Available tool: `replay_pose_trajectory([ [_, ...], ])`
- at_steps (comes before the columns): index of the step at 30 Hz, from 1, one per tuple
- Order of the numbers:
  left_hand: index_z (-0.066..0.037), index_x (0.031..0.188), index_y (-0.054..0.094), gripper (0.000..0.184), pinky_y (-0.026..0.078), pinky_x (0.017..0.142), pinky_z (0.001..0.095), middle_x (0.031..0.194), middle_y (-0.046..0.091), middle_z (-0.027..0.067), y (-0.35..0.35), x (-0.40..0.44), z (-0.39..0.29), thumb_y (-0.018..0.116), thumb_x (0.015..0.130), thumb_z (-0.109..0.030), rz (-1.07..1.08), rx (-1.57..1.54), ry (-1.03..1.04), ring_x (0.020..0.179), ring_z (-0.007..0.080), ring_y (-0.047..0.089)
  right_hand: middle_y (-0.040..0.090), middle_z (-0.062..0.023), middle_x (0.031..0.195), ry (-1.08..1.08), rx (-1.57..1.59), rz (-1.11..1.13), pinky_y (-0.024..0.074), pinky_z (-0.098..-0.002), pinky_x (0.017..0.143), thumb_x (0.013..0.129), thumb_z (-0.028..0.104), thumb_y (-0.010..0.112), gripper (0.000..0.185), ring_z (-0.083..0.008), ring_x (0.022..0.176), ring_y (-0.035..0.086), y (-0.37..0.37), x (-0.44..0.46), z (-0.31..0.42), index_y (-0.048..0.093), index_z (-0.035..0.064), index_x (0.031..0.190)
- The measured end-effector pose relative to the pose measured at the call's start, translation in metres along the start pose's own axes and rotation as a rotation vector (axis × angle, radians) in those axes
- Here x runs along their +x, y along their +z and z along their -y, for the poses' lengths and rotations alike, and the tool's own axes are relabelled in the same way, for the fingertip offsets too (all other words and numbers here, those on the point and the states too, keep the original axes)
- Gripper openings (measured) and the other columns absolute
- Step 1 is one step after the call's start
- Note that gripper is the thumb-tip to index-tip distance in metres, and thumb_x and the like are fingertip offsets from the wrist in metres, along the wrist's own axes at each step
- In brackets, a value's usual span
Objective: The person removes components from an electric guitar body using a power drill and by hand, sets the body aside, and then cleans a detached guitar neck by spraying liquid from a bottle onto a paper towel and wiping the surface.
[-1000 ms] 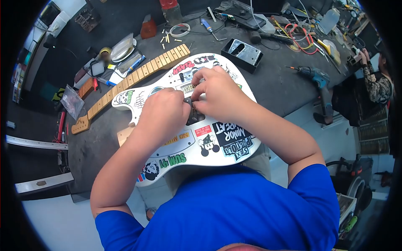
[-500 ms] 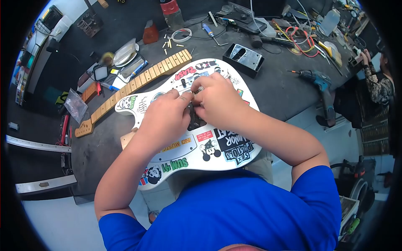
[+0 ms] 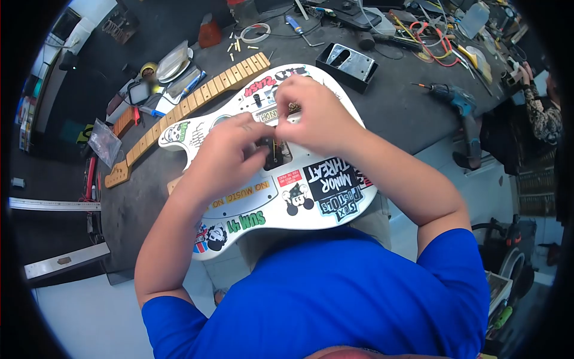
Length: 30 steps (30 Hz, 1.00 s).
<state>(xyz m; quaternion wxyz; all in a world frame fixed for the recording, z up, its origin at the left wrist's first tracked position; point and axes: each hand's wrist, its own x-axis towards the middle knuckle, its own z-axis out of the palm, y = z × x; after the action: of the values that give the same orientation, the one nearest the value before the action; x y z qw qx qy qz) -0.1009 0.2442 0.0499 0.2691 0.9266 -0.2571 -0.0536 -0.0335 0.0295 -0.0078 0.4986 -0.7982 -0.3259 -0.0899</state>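
Observation:
A white electric guitar body (image 3: 281,216) covered in stickers lies at the bench edge, close against the blue shirt. My left hand (image 3: 234,146) is over its middle, the index finger reaching to my right fingertips, the thumb apart and blurred. My right hand (image 3: 317,113) is curled, thumb and fingers closed together above the body; whatever they pinch is too small to make out. Under both hands a dark rectangular cavity (image 3: 277,155) shows some thin wires. A small black switch or knob (image 3: 257,99) stands beyond the left fingers. The hands hide part of the body's centre.
A detached maple neck (image 3: 197,103) lies left of the body. Behind are a black box with a metal plate (image 3: 347,67), a screwdriver (image 3: 294,25) and a wire coil (image 3: 255,33). A cordless drill (image 3: 457,102) lies right. A co-worker (image 3: 541,110) is at far right.
My left thumb has swung away from the index finger. My right hand has risen slightly off the body, uncovering more of the cavity and nearby stickers. The whole view has shifted slightly.

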Motion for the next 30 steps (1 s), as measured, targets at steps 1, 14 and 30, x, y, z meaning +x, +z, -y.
replay_pose_trajectory([
  [1,-0.006,0.111,0.078,0.029,0.053,0.076,0.0407,0.091,0.065,0.0114,0.000,-0.001,-0.001,0.074,0.082,-0.002,0.020,-0.010,0.051,0.086,0.0284,0.066,0.067,-0.0107,0.098,0.069,0.110,0.002,0.0535,-0.0411,0.085,0.076,0.016,0.077,0.016,-0.0320,0.096,0.065,-0.004,0.002,-0.003,0.068,0.0044,0.082],
  [14,0.000,0.095,0.075,0.011,0.055,0.074,0.0425,0.087,0.068,0.0126,0.004,0.012,-0.009,0.074,0.086,-0.005,0.147,0.130,0.173,0.083,0.0317,0.068,0.063,-0.0012,0.093,0.198,0.333,-0.050,0.0491,-0.0263,0.072,0.089,0.011,0.073,0.012,-0.0079,0.084,0.057,-0.015,0.004,-0.022,0.067,0.0003,0.090],
  [30,0.006,0.095,0.067,0.024,0.058,0.064,0.0350,0.081,0.069,0.0131,-0.023,0.145,-0.012,0.054,0.095,-0.014,-0.007,-0.329,-0.277,0.066,0.0192,0.070,0.072,-0.0121,0.102,0.371,-0.166,-0.147,0.0549,-0.0400,0.084,0.078,0.022,0.076,0.025,-0.0276,0.097,0.070,-0.134,0.035,-0.091,0.074,0.0037,0.095],
])
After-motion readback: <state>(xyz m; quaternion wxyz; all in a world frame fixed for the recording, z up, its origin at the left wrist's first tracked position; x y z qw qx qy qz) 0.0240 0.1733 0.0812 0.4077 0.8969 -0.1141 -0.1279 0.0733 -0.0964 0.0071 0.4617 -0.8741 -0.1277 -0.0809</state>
